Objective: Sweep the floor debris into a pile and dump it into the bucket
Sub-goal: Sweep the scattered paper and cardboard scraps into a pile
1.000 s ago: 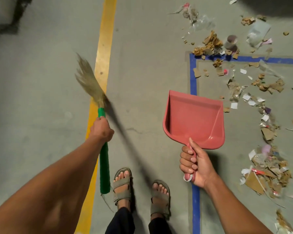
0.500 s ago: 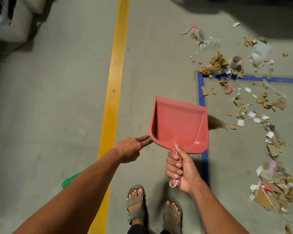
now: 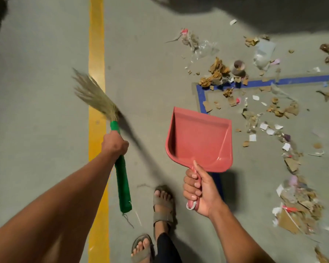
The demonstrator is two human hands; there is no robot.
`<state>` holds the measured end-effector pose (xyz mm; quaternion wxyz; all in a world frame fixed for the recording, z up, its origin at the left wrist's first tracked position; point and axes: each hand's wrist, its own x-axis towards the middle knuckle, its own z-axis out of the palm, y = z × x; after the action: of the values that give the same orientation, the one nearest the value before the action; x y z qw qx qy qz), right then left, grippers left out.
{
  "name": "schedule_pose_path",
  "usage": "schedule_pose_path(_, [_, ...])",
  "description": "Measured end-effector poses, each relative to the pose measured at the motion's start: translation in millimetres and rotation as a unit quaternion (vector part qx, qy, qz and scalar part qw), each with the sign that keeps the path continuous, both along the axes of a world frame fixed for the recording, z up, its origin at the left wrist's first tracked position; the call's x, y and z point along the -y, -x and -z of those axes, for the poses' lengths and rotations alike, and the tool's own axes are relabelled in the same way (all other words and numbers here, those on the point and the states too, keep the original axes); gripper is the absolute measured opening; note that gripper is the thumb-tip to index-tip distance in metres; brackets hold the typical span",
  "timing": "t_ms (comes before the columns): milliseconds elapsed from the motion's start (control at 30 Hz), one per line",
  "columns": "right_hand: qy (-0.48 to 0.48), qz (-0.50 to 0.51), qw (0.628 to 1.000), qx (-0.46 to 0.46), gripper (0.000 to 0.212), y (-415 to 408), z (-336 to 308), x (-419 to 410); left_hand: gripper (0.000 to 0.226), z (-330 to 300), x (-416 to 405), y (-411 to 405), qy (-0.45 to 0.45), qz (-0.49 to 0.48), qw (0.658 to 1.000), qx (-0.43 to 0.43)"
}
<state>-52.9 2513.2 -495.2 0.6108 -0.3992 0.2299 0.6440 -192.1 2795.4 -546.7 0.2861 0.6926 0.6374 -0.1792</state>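
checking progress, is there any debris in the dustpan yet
No, the dustpan gripped by the right hand shows only bare red plastic inside; the debris lies scattered on the floor.

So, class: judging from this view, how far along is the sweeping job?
Barely begun. Done: nothing gathered; the debris lies scattered about the blue tape. In hand: the left hand grips the broom, raised; the right hand holds the empty dustpan. Left: piling, scooping, dumping; no bucket is in view.
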Motion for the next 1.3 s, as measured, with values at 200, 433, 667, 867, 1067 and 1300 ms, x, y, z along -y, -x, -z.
schedule_pose_path(200, [0.029,0.045,0.998,-0.014,0.045,-67.4,27.7,24.0,0.074,54.1,56.1,-80.0,0.049,0.337,0.94,0.02])
schedule_pose_path(433, [0.058,0.089,0.994,-0.008,0.045,-109.5,16.7,25.3,0.088,39.0,79.6,-150.2,0.105,0.643,0.759,0.022])
schedule_pose_path(667, [0.038,0.11,0.993,-0.006,0.045,-124.0,-1.3,-6.1,0.088,27.7,6.5,-138.8,0.064,0.601,0.794,0.074])
schedule_pose_path(867, [0.029,0.104,0.994,0.006,0.044,-114.9,-4.3,-47.1,0.084,7.1,-72.1,-91.3,-0.046,0.392,0.915,0.088])
schedule_pose_path(1067, [0.013,0.109,0.994,0.007,0.045,-95.4,-0.9,-84.1,0.07,14.4,-115.3,-81.9,-0.079,0.216,0.973,0.019])
schedule_pose_path(1300, [0.027,0.14,0.99,0.006,0.045,-74.7,8.4,-96.8,0.073,28.3,-68.1,-107.7,0.019,0.388,0.921,-0.028])
